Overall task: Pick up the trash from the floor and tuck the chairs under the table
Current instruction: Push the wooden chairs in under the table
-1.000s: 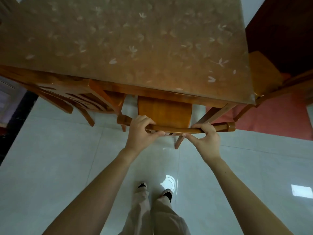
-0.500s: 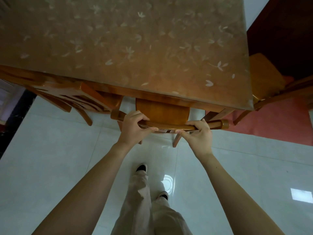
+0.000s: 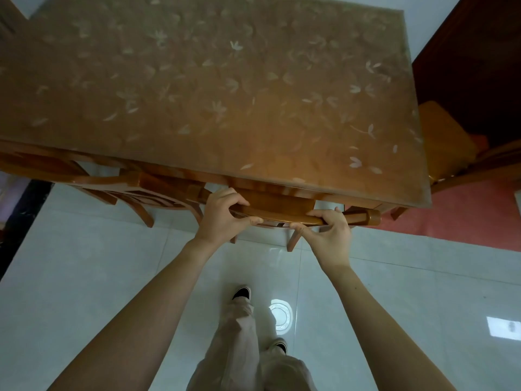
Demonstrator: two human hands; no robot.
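Gripping: left grip (image 3: 222,217) and right grip (image 3: 331,235) are both curling round the top rail (image 3: 277,215) of the wooden chair (image 3: 282,198).
Chair axis: the rail is running left-right along the counter's (image 3: 225,94) near edge, seat lying beneath.
Surface: glossy pale floor tiles (image 3: 84,277) are reflecting light; a red rug (image 3: 465,218) is lying rightward.
Materials: a clear floral cover is overlaying the brown counter.

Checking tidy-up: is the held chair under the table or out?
In: the chair, gripped by left hand and right hand, has its top rail at the table edge.
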